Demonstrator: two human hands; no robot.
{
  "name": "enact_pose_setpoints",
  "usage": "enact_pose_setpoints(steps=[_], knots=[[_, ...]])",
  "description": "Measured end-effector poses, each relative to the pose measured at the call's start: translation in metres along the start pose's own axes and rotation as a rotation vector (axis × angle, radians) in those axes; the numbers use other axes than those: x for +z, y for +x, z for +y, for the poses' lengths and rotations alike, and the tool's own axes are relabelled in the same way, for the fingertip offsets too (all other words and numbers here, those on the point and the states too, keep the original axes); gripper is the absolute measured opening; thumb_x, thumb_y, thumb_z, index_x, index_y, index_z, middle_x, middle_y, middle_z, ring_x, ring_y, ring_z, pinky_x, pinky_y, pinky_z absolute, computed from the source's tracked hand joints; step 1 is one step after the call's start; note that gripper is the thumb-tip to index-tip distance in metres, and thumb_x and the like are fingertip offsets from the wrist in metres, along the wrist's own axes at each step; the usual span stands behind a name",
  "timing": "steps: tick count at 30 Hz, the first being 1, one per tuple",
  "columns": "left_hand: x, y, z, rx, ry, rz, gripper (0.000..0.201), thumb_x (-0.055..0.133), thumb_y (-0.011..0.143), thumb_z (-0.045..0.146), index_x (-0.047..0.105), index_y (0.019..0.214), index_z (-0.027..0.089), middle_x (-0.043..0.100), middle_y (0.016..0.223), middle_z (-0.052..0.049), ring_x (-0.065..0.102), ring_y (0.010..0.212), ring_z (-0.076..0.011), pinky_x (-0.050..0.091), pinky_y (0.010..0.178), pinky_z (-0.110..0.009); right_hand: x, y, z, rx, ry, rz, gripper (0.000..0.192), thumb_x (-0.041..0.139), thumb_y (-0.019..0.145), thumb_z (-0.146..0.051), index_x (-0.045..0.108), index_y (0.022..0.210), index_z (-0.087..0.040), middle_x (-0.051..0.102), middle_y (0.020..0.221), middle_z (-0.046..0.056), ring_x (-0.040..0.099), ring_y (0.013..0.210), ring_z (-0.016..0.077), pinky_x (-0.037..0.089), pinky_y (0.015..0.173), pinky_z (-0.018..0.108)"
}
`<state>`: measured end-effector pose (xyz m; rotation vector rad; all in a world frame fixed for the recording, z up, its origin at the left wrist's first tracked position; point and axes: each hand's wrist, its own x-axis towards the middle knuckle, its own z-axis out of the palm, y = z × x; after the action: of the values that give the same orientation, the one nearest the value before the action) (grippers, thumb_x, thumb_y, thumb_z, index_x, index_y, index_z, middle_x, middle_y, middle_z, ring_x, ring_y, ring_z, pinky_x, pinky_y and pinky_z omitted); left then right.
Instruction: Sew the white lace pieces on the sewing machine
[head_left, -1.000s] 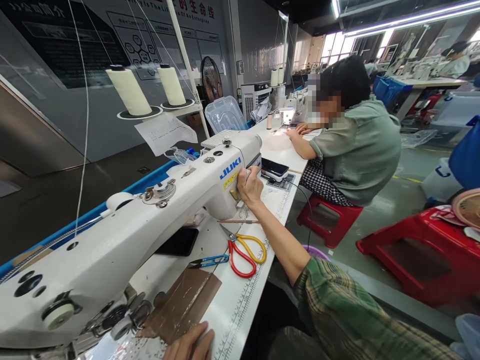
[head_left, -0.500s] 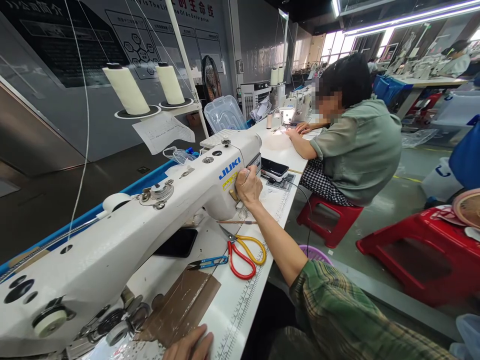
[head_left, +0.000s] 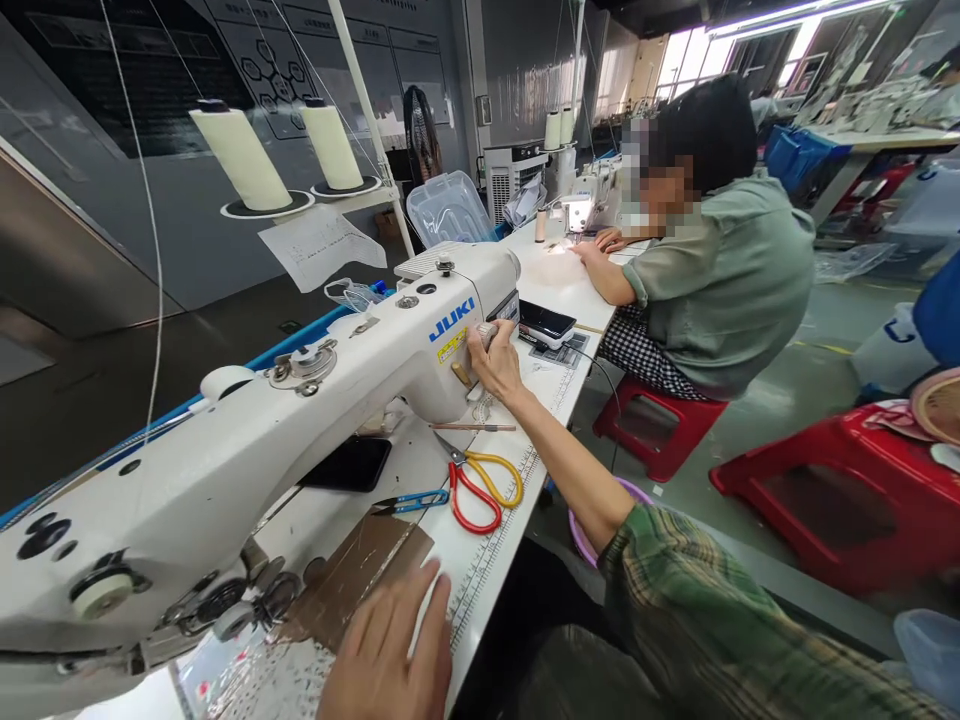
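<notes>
Gripping the handwheel [head_left: 486, 333] at the far end of the white sewing machine [head_left: 300, 420], the right hand [head_left: 495, 362] has its fingers curled round the small knurled wheel. The wheel looks like hard metal or plastic fixed on the shaft; it probably turns with light resistance, and the ridged rim is the place to pinch, not the face.

The left hand [head_left: 390, 650] lies flat and open, palm down, on the pale fabric piece [head_left: 431, 590] at the table's [head_left: 517, 470] near edge, just beside the brown panel [head_left: 352, 580] under the needle area. That material looks thin, limp and light, likely to slide or pucker, so pressing it flat with spread fingers suits it better than pinching an edge. I cannot tell how firmly the palm presses.

Red-and-yellow scissors [head_left: 480, 485] and blue thread snips [head_left: 409, 502] lie between the two hands, apart from both. A dark phone [head_left: 349, 463] sits under the machine arm. Two thread cones [head_left: 240, 155] stand behind. Another person [head_left: 712, 260] sits at the next machine, hands on their own work.
</notes>
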<state>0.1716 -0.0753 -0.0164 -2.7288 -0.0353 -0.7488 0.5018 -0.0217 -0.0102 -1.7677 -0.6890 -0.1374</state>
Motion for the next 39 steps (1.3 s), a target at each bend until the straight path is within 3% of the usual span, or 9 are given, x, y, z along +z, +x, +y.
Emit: enact_pose_setpoints(steps=[3,6,10,13,16,24,39], knots=[[0.025,0.064,-0.009,-0.077,-0.095,-0.062,0.039,0.047,0.092,0.014,0.052,0.131,0.009,0.062,0.128,-0.019,0.064,0.112,-0.0284,0.058,0.090,-0.040,-0.009,-0.003,0.003,-0.046,0.047,-0.028,0.052,0.047,0.090,-0.059,0.035,0.121,-0.018,0.064,0.092,0.011,0.064,0.082,0.0282,0.049,0.077,0.040],[0.066,0.123,-0.022,-0.179,-0.170,-0.062,0.041,0.044,0.092,0.013,0.049,0.132,0.007,0.059,0.129,-0.021,0.062,0.116,-0.0307,0.057,0.095,-0.043,-0.015,-0.003,0.003,-0.072,0.063,-0.013,0.054,0.047,0.091,-0.055,0.032,0.125,-0.016,0.063,0.105,0.015,0.063,0.090,0.0272,0.048,0.082,0.039],[0.115,0.159,-0.031,-0.348,-0.303,-0.012,0.038,0.045,0.093,0.014,0.051,0.130,0.011,0.059,0.120,-0.016,0.063,0.115,-0.0278,0.057,0.095,-0.041,-0.017,0.002,0.002,-0.068,0.060,-0.037,0.051,0.043,0.093,-0.058,0.038,0.121,-0.017,0.065,0.093,0.012,0.065,0.082,0.0279,0.048,0.077,0.039],[0.136,0.158,-0.030,-0.388,-0.354,0.025,0.036,0.043,0.089,0.007,0.059,0.119,0.016,0.062,0.108,-0.011,0.067,0.103,-0.0226,0.059,0.091,-0.036,-0.014,0.006,0.002,-0.035,-0.013,-0.055,0.050,0.041,0.093,-0.062,0.043,0.116,-0.018,0.066,0.086,0.010,0.065,0.078,0.0298,0.047,0.074,0.040],[0.143,0.151,-0.031,-0.378,-0.375,0.005,0.032,0.044,0.087,0.005,0.064,0.110,0.015,0.062,0.101,-0.010,0.068,0.094,-0.0223,0.061,0.084,-0.036,-0.008,0.006,-0.001,0.009,-0.120,-0.022,0.051,0.037,0.094,-0.064,0.043,0.115,-0.018,0.067,0.083,0.010,0.065,0.077,0.0310,0.046,0.074,0.040],[0.143,0.149,-0.036,-0.371,-0.471,0.062,0.028,0.049,0.086,0.010,0.069,0.105,0.015,0.063,0.103,-0.011,0.067,0.096,-0.0225,0.060,0.086,-0.037,0.011,0.004,-0.015,0.098,-0.140,0.092,0.039,0.024,0.100,-0.048,0.043,0.114,-0.016,0.064,0.077,0.008,0.063,0.073,0.0284,0.043,0.069,0.035],[0.145,0.146,-0.036,-0.356,-0.497,0.125,0.030,0.047,0.087,0.007,0.065,0.111,0.015,0.058,0.102,-0.010,0.064,0.099,-0.0230,0.059,0.086,-0.037,0.016,0.003,-0.020,0.161,-0.124,0.149,0.038,0.023,0.099,-0.047,0.044,0.112,-0.017,0.065,0.077,0.010,0.064,0.075,0.0317,0.046,0.069,0.039]])
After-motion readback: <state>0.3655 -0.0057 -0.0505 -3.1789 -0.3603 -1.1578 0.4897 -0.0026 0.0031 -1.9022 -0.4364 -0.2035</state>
